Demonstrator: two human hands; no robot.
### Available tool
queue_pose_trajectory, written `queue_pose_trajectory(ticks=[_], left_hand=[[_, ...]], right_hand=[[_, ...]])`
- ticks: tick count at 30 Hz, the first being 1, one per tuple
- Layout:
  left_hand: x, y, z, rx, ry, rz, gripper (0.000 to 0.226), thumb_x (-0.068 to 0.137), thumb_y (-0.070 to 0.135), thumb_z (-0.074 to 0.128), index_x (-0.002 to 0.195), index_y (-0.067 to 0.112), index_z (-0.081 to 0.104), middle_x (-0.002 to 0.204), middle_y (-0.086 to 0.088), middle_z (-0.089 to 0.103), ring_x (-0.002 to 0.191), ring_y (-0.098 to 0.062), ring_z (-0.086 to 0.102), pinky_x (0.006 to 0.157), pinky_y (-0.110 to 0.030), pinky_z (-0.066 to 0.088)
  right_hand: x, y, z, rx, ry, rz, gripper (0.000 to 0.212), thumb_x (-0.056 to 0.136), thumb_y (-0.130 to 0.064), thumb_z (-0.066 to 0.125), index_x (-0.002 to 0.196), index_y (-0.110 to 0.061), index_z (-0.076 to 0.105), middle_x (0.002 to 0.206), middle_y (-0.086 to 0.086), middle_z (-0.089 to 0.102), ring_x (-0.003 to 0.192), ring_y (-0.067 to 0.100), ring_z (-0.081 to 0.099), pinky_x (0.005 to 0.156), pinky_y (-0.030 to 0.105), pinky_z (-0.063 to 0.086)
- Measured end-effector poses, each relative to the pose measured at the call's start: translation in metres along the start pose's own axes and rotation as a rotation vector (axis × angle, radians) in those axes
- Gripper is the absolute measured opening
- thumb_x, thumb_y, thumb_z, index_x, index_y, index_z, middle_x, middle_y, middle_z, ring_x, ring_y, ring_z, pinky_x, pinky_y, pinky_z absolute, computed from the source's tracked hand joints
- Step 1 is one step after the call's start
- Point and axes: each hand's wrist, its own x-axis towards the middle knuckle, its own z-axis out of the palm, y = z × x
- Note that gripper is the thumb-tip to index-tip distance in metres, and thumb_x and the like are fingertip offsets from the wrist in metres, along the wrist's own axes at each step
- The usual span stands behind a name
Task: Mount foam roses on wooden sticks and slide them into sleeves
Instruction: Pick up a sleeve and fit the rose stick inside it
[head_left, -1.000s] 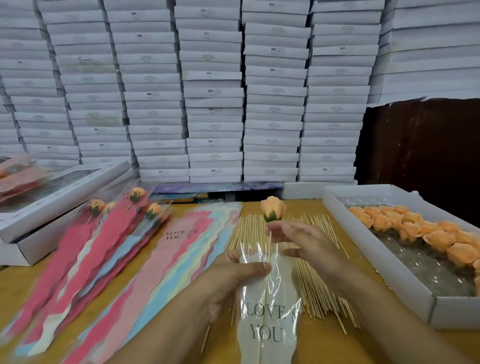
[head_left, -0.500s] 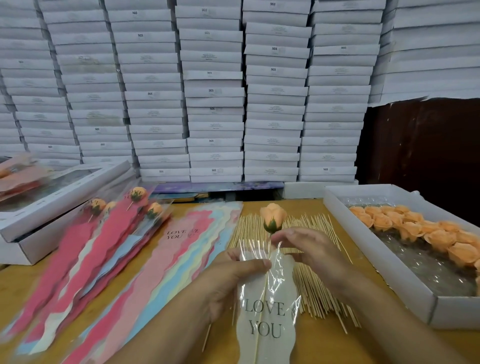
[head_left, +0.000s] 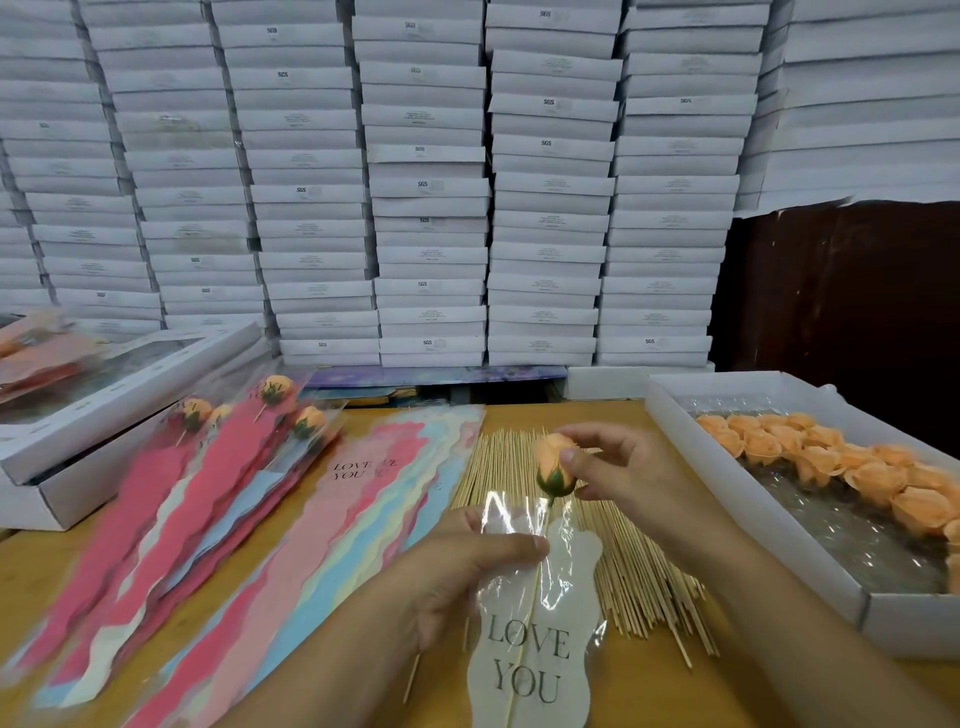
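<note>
Rose pushed down, stick deeper in the sleeve

Your right hand (head_left: 618, 467) has shifted its grip: a second ago it pinched the stick just under the peach rose (head_left: 556, 464), now its fingertips hold the flower head itself. The rose has come down from well above the clear sleeve (head_left: 535, 613) to just over its open mouth, so more of the stick (head_left: 530, 582) now lies inside the film, running down through the "LOVE YOU" print. Your left hand (head_left: 467, 566) has moved its thumb slightly up the sleeve's mouth.
</note>
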Motion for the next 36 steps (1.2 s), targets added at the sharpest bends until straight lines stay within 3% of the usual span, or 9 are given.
queue_pose_trajectory(ticks=[4,8,10,14,18,24,29,32,36], left_hand=[[0.001,-0.002,-0.001,-0.060,-0.002,0.014,0.044,0.064,0.014,0.090,0.104,0.008,0.074,0.102,-0.020,0.076,0.088,-0.030,0.074,0.083,-0.040,0.059],[0.001,-0.002,0.004,-0.076,0.040,0.021,0.072,0.062,0.020,0.090,0.124,-0.004,0.063,0.110,-0.024,0.073,0.097,-0.034,0.069,0.102,-0.050,0.051],[0.002,-0.001,0.005,-0.079,0.058,0.027,0.076,0.062,0.025,0.091,0.123,-0.008,0.060,0.112,-0.025,0.072,0.102,-0.036,0.068,0.107,-0.052,0.047],[0.003,0.000,0.007,-0.087,0.033,0.032,0.051,0.067,0.031,0.088,0.104,0.001,0.070,0.097,-0.020,0.074,0.082,-0.029,0.070,0.080,-0.035,0.057],[0.003,0.000,0.007,-0.146,0.046,0.025,0.067,0.067,0.026,0.086,0.118,-0.010,0.064,0.103,-0.025,0.072,0.090,-0.034,0.067,0.090,-0.043,0.053],[0.004,0.002,0.006,-0.156,0.065,0.025,0.066,0.074,0.013,0.083,0.127,-0.014,0.055,0.110,-0.030,0.069,0.083,-0.032,0.066,0.076,-0.037,0.056],[0.002,0.005,0.008,-0.189,0.072,0.034,0.061,0.067,0.011,0.085,0.121,-0.005,0.062,0.113,-0.030,0.069,0.093,-0.034,0.065,0.095,-0.048,0.050],[0.001,0.006,0.008,-0.187,0.036,0.035,0.059,0.079,0.010,0.080,0.130,-0.008,0.058,0.120,-0.033,0.066,0.097,-0.037,0.064,0.086,-0.043,0.055],[0.000,0.008,0.006,-0.192,0.030,0.059,0.048,0.077,0.013,0.081,0.120,-0.001,0.065,0.098,-0.021,0.074,0.081,-0.029,0.070,0.071,-0.034,0.058]], right_hand=[[-0.003,0.001,0.006,0.007,-0.025,-0.009,0.020,0.090,-0.017,0.070,0.107,-0.027,0.072,0.095,-0.010,0.077,0.084,0.009,0.073,0.066,0.019,0.055],[-0.003,0.002,0.011,0.021,-0.045,-0.024,0.020,0.088,-0.016,0.073,0.099,-0.032,0.072,0.092,-0.008,0.077,0.084,0.011,0.074,0.069,0.019,0.057],[-0.003,0.003,0.012,0.023,-0.048,-0.017,0.020,0.087,-0.017,0.074,0.099,-0.032,0.072,0.093,-0.009,0.077,0.085,0.012,0.074,0.072,0.021,0.058],[-0.002,0.005,0.013,0.019,-0.044,-0.004,0.019,0.086,-0.017,0.075,0.098,-0.031,0.073,0.093,-0.008,0.077,0.082,0.012,0.074,0.070,0.020,0.058],[0.000,0.006,0.014,-0.017,-0.040,0.005,0.020,0.086,-0.018,0.075,0.095,-0.036,0.072,0.094,-0.012,0.076,0.083,0.008,0.073,0.072,0.021,0.058],[0.001,0.009,0.015,-0.070,-0.026,0.043,0.019,0.087,-0.021,0.075,0.088,-0.040,0.072,0.093,-0.016,0.075,0.087,0.006,0.071,0.084,0.031,0.058],[0.000,0.008,0.017,-0.065,-0.025,0.053,0.018,0.086,-0.021,0.076,0.084,-0.039,0.073,0.090,-0.016,0.075,0.080,0.003,0.071,0.075,0.024,0.056],[0.000,0.009,0.019,-0.070,-0.033,0.054,0.018,0.086,-0.021,0.076,0.083,-0.038,0.073,0.091,-0.015,0.075,0.083,0.005,0.071,0.076,0.024,0.057],[-0.001,0.008,0.021,-0.047,-0.062,0.082,0.021,0.089,-0.020,0.072,0.079,-0.036,0.078,0.089,-0.012,0.076,0.084,0.004,0.071,0.077,0.023,0.054]])
